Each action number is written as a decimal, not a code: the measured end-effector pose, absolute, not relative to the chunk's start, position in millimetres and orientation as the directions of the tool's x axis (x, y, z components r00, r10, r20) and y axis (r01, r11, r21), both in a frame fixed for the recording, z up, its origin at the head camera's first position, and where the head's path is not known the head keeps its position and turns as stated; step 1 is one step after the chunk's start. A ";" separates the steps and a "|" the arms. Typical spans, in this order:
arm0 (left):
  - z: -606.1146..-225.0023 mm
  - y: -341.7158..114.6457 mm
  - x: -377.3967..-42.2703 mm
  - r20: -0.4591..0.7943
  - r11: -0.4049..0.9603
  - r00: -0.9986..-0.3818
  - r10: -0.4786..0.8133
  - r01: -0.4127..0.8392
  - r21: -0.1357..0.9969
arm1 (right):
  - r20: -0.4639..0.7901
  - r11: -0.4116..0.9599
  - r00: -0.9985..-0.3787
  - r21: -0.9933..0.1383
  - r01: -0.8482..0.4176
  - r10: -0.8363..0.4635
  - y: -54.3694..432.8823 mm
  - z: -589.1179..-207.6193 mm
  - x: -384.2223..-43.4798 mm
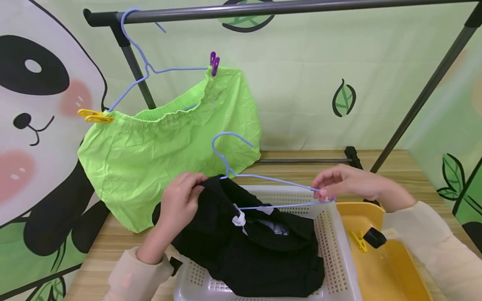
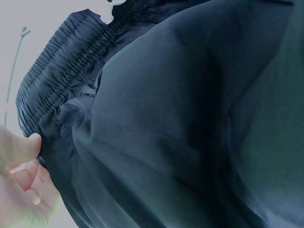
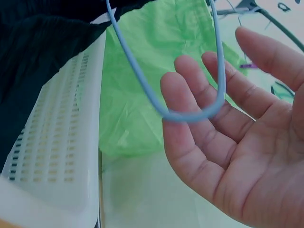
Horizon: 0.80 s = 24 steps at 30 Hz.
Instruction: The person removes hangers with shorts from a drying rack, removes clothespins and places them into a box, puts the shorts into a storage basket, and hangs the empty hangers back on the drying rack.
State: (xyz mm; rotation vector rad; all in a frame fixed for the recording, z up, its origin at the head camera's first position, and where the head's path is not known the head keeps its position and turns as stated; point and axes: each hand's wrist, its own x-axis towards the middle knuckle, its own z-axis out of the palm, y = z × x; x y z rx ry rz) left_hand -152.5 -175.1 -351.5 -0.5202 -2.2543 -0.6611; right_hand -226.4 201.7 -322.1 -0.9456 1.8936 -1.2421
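Note:
Black shorts (image 1: 241, 251) with a gathered elastic waistband and a white drawstring (image 1: 239, 219) lie partly raised over a white perforated basket (image 1: 340, 259). At the waistband's left side, my left hand (image 1: 180, 209) pinches the cloth between thumb and fingers. A blue hanger (image 1: 278, 180) has its left end inside the waist opening, hidden by the cloth, and its hook points up. My right hand (image 1: 350, 186) is at the hanger's bare right end. In the right wrist view that rounded end (image 3: 192, 116) lies against loosely bent fingers (image 3: 178, 137), with the thumb apart from it.
Green shorts (image 1: 177, 146) hang from another blue hanger (image 1: 141, 54) on a dark rail (image 1: 301, 7), held by a yellow clothespin (image 1: 96, 116) and a purple clothespin (image 1: 214, 63). Right of the basket, a yellow tray (image 1: 391, 271) holds a yellow clothespin (image 1: 359, 241).

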 end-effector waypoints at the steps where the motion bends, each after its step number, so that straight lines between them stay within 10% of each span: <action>1: -351.1 -174.4 -152.4 0.732 0.788 -0.661 0.169 0.536 0.302 | -0.149 0.290 -0.510 -0.934 -0.210 -0.847 198.6 -320.9 -226.2; 24: -344.5 -160.2 -149.6 0.688 0.812 -0.696 0.206 0.514 0.277 | -0.254 0.412 -0.608 -0.901 -0.134 -0.752 162.1 -312.3 -230.9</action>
